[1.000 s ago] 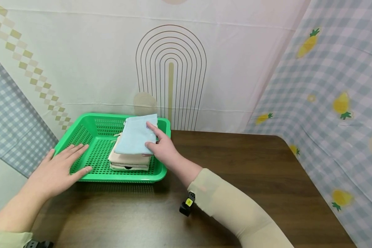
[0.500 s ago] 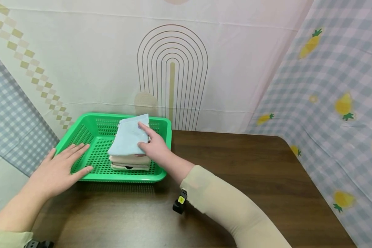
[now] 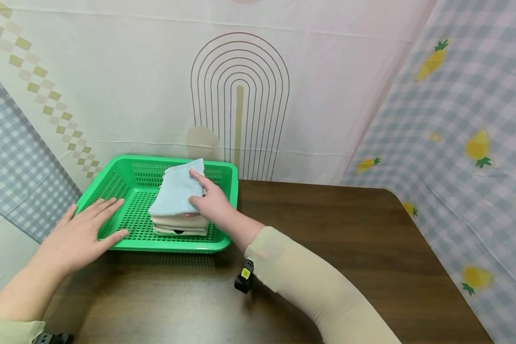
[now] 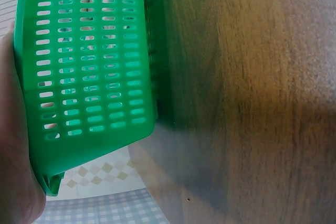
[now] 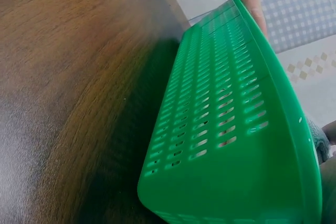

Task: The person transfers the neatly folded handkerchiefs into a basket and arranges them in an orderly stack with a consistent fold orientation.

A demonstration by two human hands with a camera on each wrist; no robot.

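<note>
A light blue folded cloth [image 3: 176,188] lies on top of a stack of cream folded cloths [image 3: 180,223] in the right part of a green plastic basket [image 3: 167,246]. My right hand [image 3: 212,200] holds the blue cloth by its right side. Thumb and index finger lie on top, and a bit of another finger shows beneath its front edge. At the basket's left front corner, my left hand [image 3: 79,234] rests with spread, straight fingers across the rim. In the right wrist view, the basket wall [image 5: 231,145] hides most of the right hand and the cloths.
The basket stands on a dark brown wooden table [image 3: 318,229], close to a white patterned curtain [image 3: 155,86] behind. Blue checked cloth with yellow fruit prints [image 3: 456,157] hangs at the right. More checked cloth [image 3: 21,157] hangs at the left.
The right hand has moved the blue cloth a little to the left, over the cream stack, and its motion has slowed. The left hand and basket look unmoved.
</note>
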